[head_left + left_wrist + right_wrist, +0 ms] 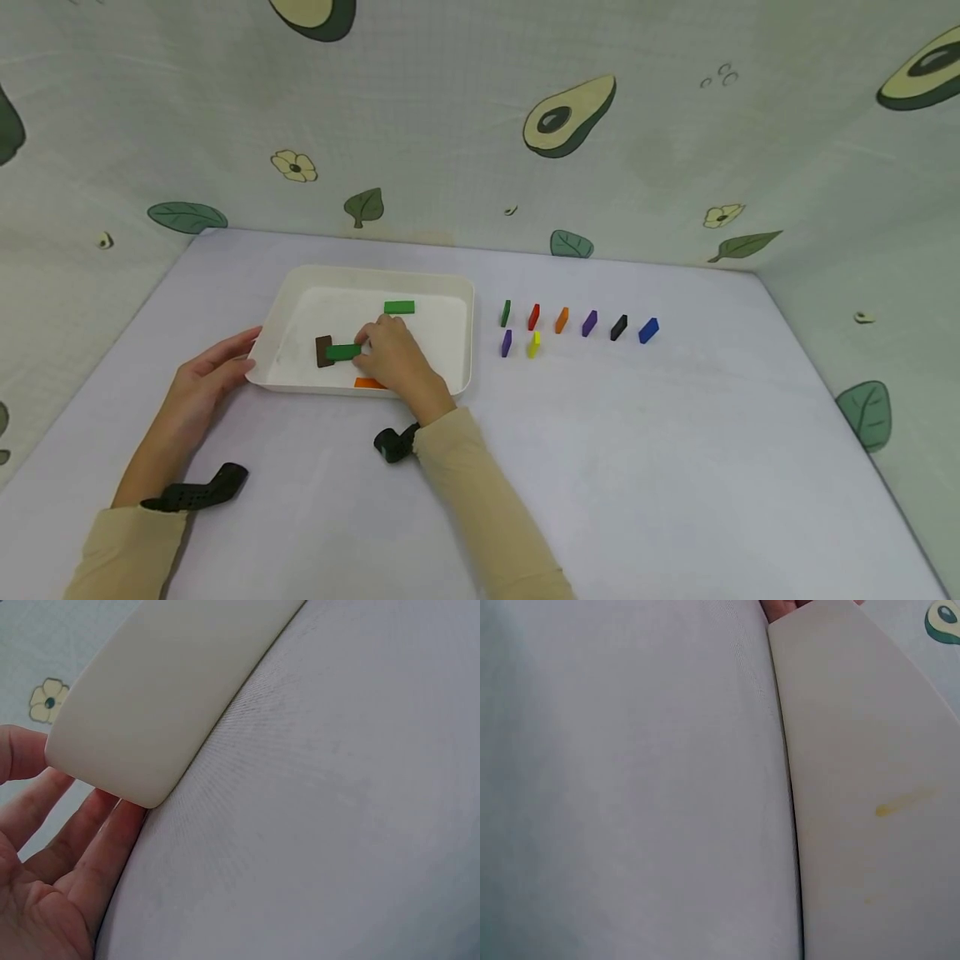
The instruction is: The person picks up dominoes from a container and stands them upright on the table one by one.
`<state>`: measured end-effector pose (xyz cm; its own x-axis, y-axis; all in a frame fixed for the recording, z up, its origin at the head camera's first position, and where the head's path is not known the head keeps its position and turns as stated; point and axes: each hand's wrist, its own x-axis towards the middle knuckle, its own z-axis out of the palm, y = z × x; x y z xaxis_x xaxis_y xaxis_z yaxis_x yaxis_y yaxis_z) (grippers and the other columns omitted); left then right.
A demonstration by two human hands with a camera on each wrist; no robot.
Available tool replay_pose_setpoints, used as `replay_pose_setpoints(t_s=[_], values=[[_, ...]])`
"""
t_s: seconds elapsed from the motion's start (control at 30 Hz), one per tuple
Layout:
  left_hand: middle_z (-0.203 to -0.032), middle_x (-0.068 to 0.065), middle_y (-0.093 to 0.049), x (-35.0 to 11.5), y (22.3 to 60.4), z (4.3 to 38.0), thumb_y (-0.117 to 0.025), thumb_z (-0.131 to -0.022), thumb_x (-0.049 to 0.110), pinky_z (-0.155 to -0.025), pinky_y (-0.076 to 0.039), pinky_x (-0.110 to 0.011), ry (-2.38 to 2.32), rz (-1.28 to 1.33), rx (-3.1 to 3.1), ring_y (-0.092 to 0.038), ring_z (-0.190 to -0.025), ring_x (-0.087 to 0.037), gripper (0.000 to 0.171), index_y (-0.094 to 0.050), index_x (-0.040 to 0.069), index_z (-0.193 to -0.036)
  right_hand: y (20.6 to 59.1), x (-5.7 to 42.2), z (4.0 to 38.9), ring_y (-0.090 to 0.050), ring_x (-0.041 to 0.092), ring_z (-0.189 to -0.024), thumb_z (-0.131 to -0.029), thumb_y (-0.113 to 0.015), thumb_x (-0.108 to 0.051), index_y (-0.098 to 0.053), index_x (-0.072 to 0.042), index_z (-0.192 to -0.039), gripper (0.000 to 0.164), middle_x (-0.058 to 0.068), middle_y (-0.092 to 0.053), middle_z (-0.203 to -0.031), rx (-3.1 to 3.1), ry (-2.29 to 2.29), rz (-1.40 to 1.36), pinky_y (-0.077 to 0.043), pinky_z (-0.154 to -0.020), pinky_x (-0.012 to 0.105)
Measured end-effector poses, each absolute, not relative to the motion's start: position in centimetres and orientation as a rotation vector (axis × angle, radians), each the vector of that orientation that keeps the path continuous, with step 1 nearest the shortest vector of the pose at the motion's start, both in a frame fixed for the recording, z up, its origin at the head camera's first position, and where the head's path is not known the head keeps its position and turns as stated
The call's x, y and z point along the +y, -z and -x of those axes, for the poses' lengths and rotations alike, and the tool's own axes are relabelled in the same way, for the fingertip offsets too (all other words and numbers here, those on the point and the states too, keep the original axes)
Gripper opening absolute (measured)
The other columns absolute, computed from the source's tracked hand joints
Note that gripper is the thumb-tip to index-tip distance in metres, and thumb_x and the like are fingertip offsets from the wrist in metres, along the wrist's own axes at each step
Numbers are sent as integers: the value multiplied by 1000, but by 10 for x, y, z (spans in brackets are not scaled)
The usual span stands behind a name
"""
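And the right hand (pixel 395 352) pinches the dark green block (pixel 342 352) by its right end, left hand (pixel 204 382) spread against the tray (pixel 444 323) at near left!

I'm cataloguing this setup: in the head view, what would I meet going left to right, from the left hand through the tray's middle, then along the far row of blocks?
Left hand, brown block, dark green block, right hand, far-row green block, red block, far-row orange block, far-row purple block, black block, blue block.
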<state>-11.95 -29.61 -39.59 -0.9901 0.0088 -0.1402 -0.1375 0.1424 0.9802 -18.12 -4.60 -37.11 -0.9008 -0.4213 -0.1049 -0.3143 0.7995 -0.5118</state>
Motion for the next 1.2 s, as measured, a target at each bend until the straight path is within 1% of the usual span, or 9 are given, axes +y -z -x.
replay_pose_setpoints(t_s=[0.2, 0.33, 0.63, 0.9, 1.0, 1.2], values=[[-141, 13, -44, -297, 397, 119, -56, -94, 25, -80, -41, -1, -2003, 107, 2269, -47, -108, 13, 48, -44, 18, -139, 373, -45, 181, -43, 11, -92, -87, -66, -28, -66, -15, -105, 23, -4, -50, -90, 2747, 796, 599, -38, -74, 15], [-141, 13, -44, -297, 397, 119, -55, -94, 26, -80, -41, -1, -1985, 111, 2281, -48, -108, 12, 48, -44, 18, -140, 373, -45, 181, -42, 10, -89, -87, -66, -31, -66, -14, -103, 23, -5, -50, -87, 2739, 810, 619, -36, -70, 14], [-140, 13, -45, -297, 398, 120, -56, -94, 25, -81, -42, -2, -2012, 107, 2263, -48, -108, 12, 47, -45, 18, -139, 373, -44, 181, -43, 10, -85, -85, -67, -27, -66, -12, -97, 19, -6, -50, -77, 2698, 943, 642, -34, -65, 13], [-141, 13, -44, -298, 397, 119, -56, -93, 26, -81, -42, -2, -2011, 118, 2261, -48, -108, 13, 48, -45, 19, -139, 370, -45, 179, -44, 9, -86, -85, -68, -28, -67, -11, -101, 23, -7, -54, -78, 2680, 1001, 614, -37, -65, 12], [-141, 14, -43, -297, 397, 120, -57, -93, 24, -81, -42, -2, -2037, 109, 2237, -48, -108, 13, 48, -45, 17, -139, 368, -45, 179, -45, 9, -86, -85, -68, -27, -68, -10, -102, 24, -7, -56, -78, 2687, 1002, 631, -37, -66, 12], [-141, 14, -44, -297, 397, 120, -56, -93, 25, -81, -42, -2, -2016, 110, 2263, -48, -108, 13, 47, -45, 19, -139, 366, -43, 179, -46, 8, -83, -85, -68, -24, -68, -8, -103, 24, -6, -58, -78, 2652, 1087, 632, -38, -66, 11]])
